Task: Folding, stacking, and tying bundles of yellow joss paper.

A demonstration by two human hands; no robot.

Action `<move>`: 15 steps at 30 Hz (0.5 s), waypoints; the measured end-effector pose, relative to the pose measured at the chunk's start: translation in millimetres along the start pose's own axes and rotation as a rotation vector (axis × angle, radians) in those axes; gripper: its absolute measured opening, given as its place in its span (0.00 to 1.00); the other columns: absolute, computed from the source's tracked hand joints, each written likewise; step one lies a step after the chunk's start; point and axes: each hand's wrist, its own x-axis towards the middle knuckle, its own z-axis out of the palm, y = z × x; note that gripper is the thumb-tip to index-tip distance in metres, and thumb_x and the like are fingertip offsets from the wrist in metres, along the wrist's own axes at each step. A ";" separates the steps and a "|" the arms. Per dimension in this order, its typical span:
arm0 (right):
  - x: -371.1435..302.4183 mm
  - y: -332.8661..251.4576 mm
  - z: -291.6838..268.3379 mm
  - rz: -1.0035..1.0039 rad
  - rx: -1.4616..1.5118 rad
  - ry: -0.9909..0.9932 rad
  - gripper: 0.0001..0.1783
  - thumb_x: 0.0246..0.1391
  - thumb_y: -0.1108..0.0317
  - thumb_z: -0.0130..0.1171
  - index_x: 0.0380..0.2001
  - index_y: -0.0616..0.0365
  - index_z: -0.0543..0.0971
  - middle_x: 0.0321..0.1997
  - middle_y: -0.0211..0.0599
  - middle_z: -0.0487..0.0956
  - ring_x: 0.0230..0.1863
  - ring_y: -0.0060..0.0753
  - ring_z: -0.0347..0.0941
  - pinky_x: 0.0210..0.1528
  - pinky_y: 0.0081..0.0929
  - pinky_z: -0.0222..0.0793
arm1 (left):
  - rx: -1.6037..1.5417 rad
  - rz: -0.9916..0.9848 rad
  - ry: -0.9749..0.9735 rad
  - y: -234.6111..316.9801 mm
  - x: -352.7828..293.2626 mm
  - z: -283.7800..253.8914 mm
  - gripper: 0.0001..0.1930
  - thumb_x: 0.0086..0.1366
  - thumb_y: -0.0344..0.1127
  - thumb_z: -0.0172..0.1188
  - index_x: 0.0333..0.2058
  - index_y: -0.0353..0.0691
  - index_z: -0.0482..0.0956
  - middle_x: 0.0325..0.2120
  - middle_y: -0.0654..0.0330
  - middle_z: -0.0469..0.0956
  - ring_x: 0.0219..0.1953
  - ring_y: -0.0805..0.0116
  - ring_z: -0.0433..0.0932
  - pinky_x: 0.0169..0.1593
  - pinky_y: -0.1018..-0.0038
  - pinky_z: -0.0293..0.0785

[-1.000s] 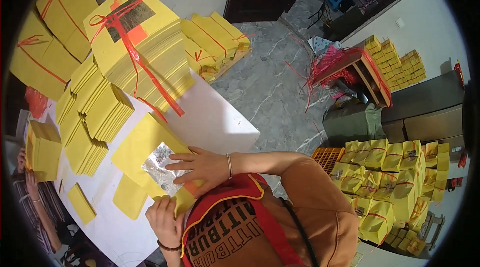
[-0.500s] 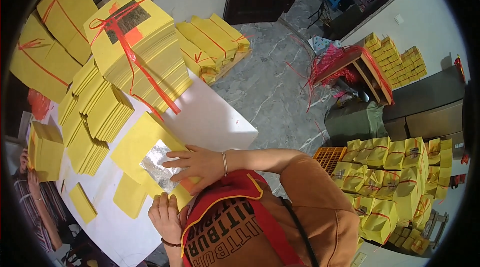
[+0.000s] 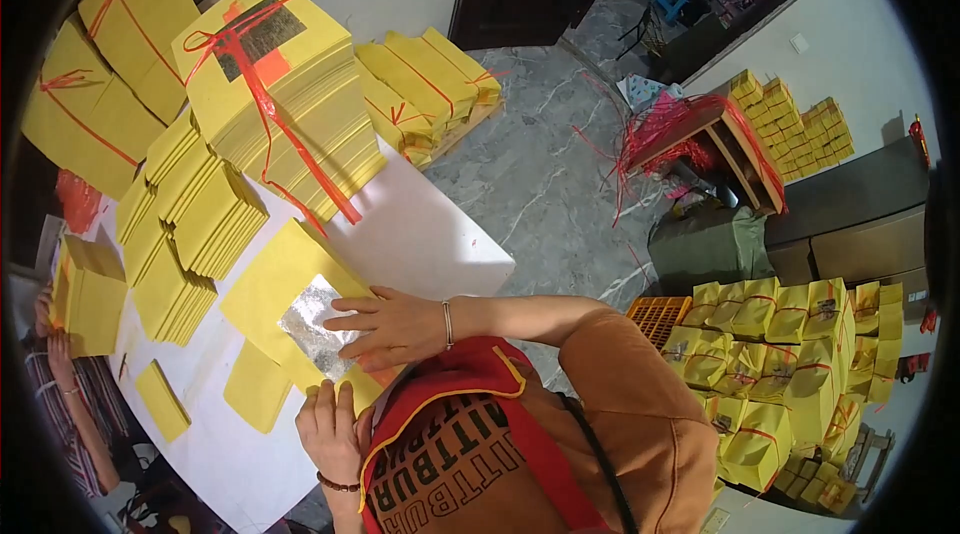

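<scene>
A yellow paper sheet with a square of silver foil lies before me on the white table. My right hand rests flat on it, fingers spread over the foil and the orange patch beside it. At the sheet's near left edge sits my left hand, its fingers stretched out side by side and touching the paper. Whether its thumb goes under the edge I cannot tell. Another yellow piece lies left of the sheet, partly under it.
A tall stack of yellow paper tied with red ribbon stands beyond, next to folded yellow stacks on the white table. Another person's hands hold a yellow paper box at far left. Yellow bundles fill the right side.
My left hand has shifted slightly left and up along the sheet's edge. The right hand stays nearly in place. The other person's box has tilted a little.
</scene>
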 end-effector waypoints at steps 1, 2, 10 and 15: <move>0.2 -0.6 0.8 0.003 -0.002 0.001 0.21 0.58 0.46 0.39 0.46 0.39 0.74 0.65 0.33 0.56 0.67 0.40 0.43 0.52 0.48 0.53 | -0.002 0.003 0.000 -1.4 -0.6 0.2 0.22 0.46 0.35 0.64 0.42 0.38 0.73 0.43 0.52 0.71 0.44 0.50 0.68 0.48 0.60 0.65; 0.2 -1.1 1.8 0.008 -0.003 0.008 0.20 0.58 0.46 0.39 0.46 0.39 0.74 0.65 0.33 0.55 0.67 0.40 0.43 0.53 0.50 0.53 | -0.008 0.012 -0.001 -3.4 -1.1 0.7 0.22 0.46 0.35 0.64 0.42 0.37 0.73 0.42 0.52 0.71 0.44 0.50 0.68 0.48 0.60 0.65; 8.2 11.8 5.0 -0.150 0.100 0.019 0.20 0.59 0.56 0.43 0.48 0.53 0.71 0.60 0.38 0.64 0.65 0.44 0.51 0.61 0.45 0.47 | 0.010 0.069 0.065 -11.4 -12.0 10.1 0.25 0.43 0.36 0.66 0.43 0.38 0.73 0.43 0.51 0.70 0.45 0.49 0.68 0.46 0.61 0.65; 0.1 18.5 -12.1 0.206 0.767 0.166 0.19 0.60 0.62 0.41 0.47 0.63 0.72 0.52 0.42 0.71 0.58 0.39 0.62 0.62 0.32 0.51 | -0.026 0.005 0.030 -6.4 -4.7 1.5 0.20 0.49 0.39 0.62 0.41 0.37 0.74 0.42 0.54 0.71 0.45 0.56 0.69 0.43 0.67 0.65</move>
